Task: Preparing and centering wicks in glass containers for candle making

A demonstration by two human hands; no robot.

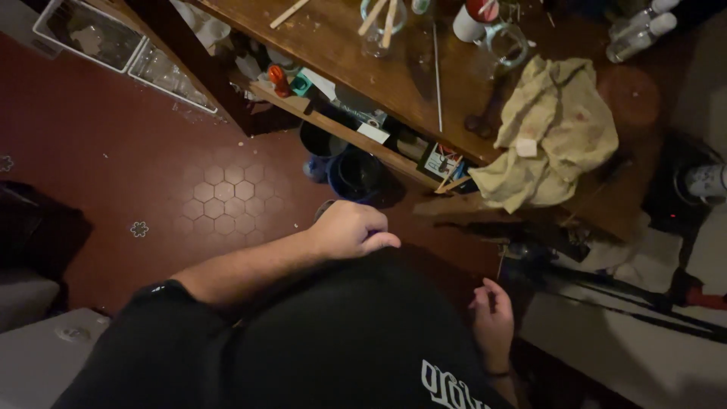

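Wooden counter (394, 83), ahead of both hands, top crowded.

- 1 stained yellowish cloth (553, 136), draped over the counter edge beyond the right hand, heaped as if dropped there.
- 2 glass jars: 1 with wooden sticks (379, 26) stood upright inside for storage, 1 clear jar (503, 45) beside it.
- 1 blue bucket (354, 174) on the floor, just beyond the left hand, tucked under the shelf.
- Left hand (350, 231): loosely curled over the dark shirt, holding nothing visible.
- Right hand (492, 322): half open, fingers relaxed, empty, low beside the body.
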